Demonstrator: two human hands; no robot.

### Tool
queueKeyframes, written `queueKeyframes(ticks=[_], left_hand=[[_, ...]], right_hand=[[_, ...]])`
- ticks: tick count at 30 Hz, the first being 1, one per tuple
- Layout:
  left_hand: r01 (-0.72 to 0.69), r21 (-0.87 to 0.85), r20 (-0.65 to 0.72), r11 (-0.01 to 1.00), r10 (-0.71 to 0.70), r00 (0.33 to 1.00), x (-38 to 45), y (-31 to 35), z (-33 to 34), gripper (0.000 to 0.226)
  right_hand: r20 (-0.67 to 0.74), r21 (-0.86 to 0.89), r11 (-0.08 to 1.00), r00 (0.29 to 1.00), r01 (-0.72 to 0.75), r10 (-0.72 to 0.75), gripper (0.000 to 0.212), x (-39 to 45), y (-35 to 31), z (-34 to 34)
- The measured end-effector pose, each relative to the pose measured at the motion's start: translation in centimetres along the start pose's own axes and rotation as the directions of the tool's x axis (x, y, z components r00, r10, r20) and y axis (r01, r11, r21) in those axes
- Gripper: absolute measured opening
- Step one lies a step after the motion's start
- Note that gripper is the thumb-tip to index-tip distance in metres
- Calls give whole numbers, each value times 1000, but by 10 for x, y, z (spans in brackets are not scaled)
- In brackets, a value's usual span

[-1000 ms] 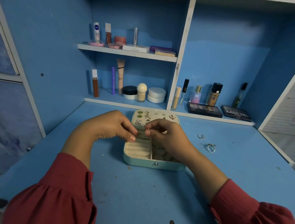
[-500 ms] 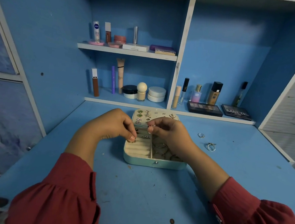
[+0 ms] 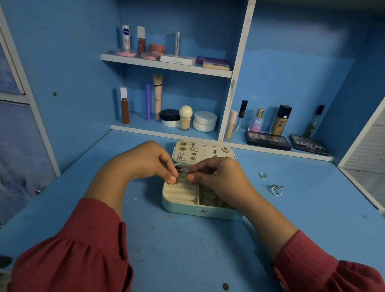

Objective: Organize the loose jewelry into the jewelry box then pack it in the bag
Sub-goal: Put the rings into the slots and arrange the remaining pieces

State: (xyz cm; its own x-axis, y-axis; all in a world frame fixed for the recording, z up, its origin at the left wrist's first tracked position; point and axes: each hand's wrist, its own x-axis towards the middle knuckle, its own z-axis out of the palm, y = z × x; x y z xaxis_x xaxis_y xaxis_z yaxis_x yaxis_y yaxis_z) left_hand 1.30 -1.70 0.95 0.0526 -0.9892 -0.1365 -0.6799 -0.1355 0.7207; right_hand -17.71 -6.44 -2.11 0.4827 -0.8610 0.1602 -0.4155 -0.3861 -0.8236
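Both hands over the open box point(image 3: 201, 210) mid-table, left hand point(image 3: 139, 162) fingers and right hand point(image 3: 219, 178) fingers each pinched on a small ring point(image 3: 188, 174).

"NIVEA" on white tube point(image 3: 125, 38), top shelf. "MATTE" on black palette point(image 3: 309, 145). "SB" on pink-blue bottle point(image 3: 257, 121).
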Motion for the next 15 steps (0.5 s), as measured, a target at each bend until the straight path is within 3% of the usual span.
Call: queueKeyframes(ticks=[7,15], left_hand=[[-10,12,6,1000,10,1000,0,-1,0,14],[-116,22,-10,993,116,993,1,2,0,17]], right_hand=[[-9,-268,955,991,130,-137,20,-7,-8,1],[-22,-150,983,994,103,-107,14,-5,-5,-2]])
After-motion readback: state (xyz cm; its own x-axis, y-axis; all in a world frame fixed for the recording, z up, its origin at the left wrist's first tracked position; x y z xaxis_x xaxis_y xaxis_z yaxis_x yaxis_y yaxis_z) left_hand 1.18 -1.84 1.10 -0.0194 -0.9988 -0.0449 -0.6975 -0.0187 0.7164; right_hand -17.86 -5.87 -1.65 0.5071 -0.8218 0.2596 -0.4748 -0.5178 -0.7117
